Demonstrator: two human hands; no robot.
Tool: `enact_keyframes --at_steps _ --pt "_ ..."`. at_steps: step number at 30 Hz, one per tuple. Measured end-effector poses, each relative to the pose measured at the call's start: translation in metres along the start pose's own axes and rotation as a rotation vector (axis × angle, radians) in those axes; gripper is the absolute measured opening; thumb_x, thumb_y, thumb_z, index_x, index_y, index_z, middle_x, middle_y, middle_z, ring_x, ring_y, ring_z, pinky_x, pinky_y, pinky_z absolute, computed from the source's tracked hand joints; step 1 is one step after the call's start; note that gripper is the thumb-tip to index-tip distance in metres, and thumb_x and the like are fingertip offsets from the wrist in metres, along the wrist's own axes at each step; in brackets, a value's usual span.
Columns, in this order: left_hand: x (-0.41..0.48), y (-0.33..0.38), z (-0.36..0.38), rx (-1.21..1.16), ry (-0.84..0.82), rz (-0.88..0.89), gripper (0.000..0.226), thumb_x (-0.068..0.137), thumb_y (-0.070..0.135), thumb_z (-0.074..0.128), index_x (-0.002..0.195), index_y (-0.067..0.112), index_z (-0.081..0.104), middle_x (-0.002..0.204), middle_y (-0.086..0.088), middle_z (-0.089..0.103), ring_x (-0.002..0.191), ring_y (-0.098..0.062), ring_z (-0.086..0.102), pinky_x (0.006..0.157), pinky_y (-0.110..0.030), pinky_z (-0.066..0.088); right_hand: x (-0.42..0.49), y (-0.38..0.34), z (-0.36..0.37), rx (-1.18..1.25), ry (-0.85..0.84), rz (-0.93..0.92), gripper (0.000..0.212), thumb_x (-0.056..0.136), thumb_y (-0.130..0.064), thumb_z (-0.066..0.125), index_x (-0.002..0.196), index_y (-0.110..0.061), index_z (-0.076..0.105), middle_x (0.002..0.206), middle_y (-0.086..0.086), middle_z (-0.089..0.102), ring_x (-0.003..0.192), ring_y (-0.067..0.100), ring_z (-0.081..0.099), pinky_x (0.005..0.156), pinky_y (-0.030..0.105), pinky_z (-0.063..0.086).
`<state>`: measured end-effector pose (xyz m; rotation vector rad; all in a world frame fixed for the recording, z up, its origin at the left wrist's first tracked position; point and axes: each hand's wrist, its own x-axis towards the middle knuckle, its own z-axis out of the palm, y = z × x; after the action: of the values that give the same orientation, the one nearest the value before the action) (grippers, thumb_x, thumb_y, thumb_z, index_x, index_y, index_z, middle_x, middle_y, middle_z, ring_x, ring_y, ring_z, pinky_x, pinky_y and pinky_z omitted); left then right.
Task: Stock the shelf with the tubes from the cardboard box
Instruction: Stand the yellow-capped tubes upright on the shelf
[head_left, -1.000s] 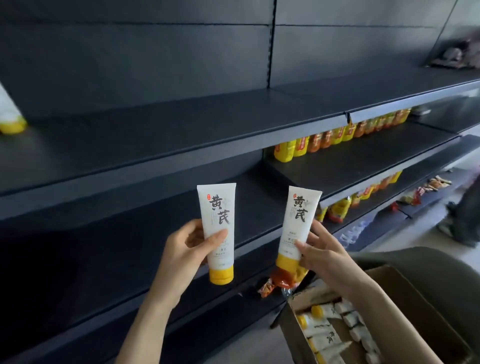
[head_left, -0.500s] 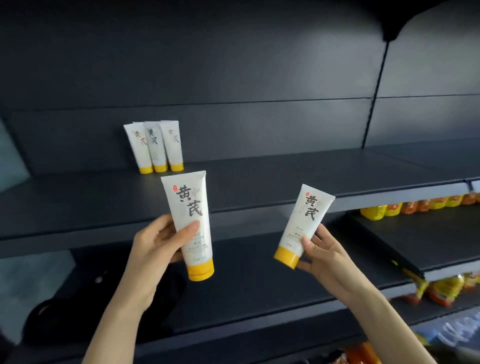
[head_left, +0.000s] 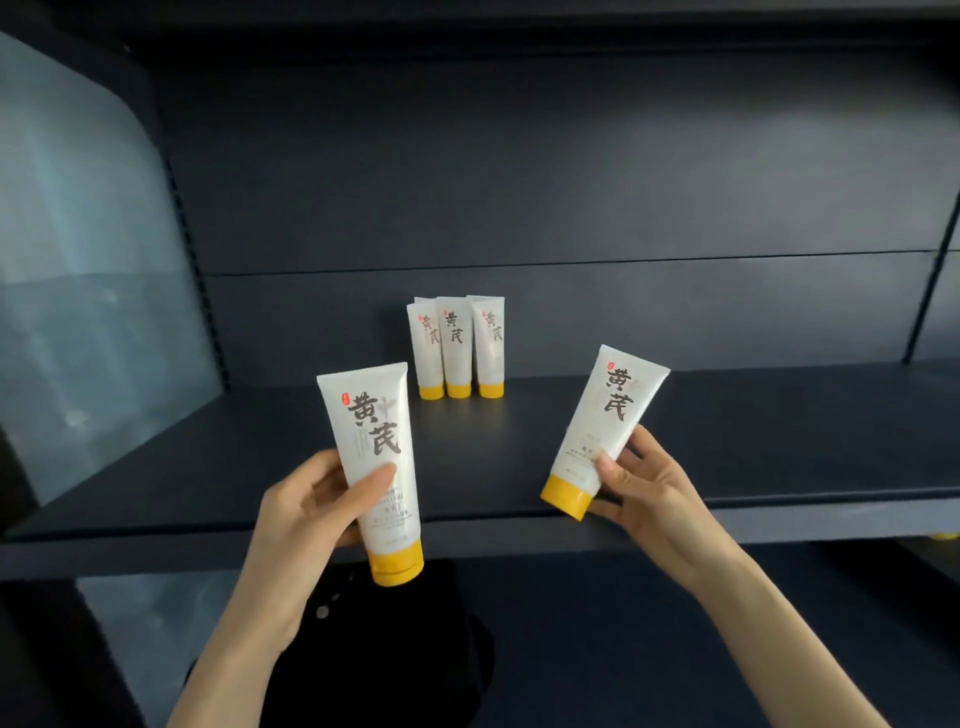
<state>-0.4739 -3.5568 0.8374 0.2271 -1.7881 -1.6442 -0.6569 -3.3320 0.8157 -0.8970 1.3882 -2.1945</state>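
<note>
Your left hand (head_left: 306, 514) is wrapped round the left-hand tube (head_left: 374, 457), thumb across its printed front and fingers behind. That tube is white with a yellow cap. It stands nearly upright, cap down, in front of the shelf (head_left: 727, 441), and the cap hangs below the shelf's front lip. Your right hand (head_left: 649, 499) pinches the right-hand tube (head_left: 605, 426) low on its body, just above the cap. This one leans to the right, with its cap over the front edge of the board. The two hands are well apart, each holding its own tube in the air.

Three tubes (head_left: 457, 345) already stand at the back of the shelf, caps down, side by side and touching, against the dark back panel (head_left: 519, 182). They sit between your two hands as you look in. The board to their right is bare as far as the slotted upright (head_left: 930, 291).

At the left end a pale translucent pane (head_left: 93, 286) closes off the side of the bay. Below the shelf, between your forearms, lies a black object (head_left: 395, 649) that you cannot make out.
</note>
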Motion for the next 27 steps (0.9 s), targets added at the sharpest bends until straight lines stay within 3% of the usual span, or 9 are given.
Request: enact_keyframes --at_steps 7,12,16,23,27 --pt "0.025 0.007 -0.005 0.023 0.050 0.038 0.034 0.061 0.040 0.072 0.093 0.028 0.073 0.097 0.001 0.074 0.088 -0.013 0.071 0.062 -0.021 0.056 0.094 -0.015 0.037 -0.210 -0.070 -0.056 0.049 0.080 -0.010 0.069 0.125 -0.018 0.051 0.117 0.002 0.067 0.104 0.024 0.066 0.081 0.044 0.057" --pt "0.043 0.011 -0.004 0.065 0.083 0.060 0.033 0.060 0.043 0.072 0.091 0.033 0.073 0.097 0.005 0.074 0.089 -0.010 0.070 0.063 -0.019 0.056 0.171 0.002 0.065 -0.407 -0.096 -0.048 0.046 0.084 -0.001 0.067 0.121 -0.020 0.050 0.120 0.004 0.062 0.109 0.020 0.062 0.081 0.031 0.057" --pt "0.056 0.008 -0.006 0.091 0.109 0.070 0.035 0.060 0.045 0.072 0.093 0.032 0.072 0.098 0.006 0.074 0.091 -0.010 0.070 0.064 -0.021 0.057 0.215 0.035 0.075 -0.531 -0.095 0.004 0.051 0.085 -0.003 0.067 0.129 -0.015 0.045 0.124 0.005 0.057 0.112 0.020 0.057 0.092 0.036 0.051" --pt "0.072 0.001 -0.009 0.109 0.147 0.078 0.041 0.060 0.043 0.071 0.099 0.028 0.070 0.099 0.008 0.074 0.092 -0.008 0.069 0.064 -0.020 0.057 0.246 0.075 0.072 -0.601 -0.105 0.027 0.052 0.085 -0.003 0.067 0.130 -0.016 0.043 0.117 -0.002 0.054 0.105 0.013 0.053 0.084 0.026 0.047" --pt "0.078 -0.003 -0.011 0.111 0.162 0.082 0.044 0.060 0.041 0.071 0.101 0.025 0.069 0.099 0.008 0.074 0.091 -0.008 0.069 0.063 -0.018 0.055 0.252 0.084 0.075 -0.636 -0.105 0.024 0.053 0.086 -0.006 0.066 0.132 -0.016 0.040 0.124 -0.001 0.053 0.112 0.017 0.053 0.097 0.038 0.049"
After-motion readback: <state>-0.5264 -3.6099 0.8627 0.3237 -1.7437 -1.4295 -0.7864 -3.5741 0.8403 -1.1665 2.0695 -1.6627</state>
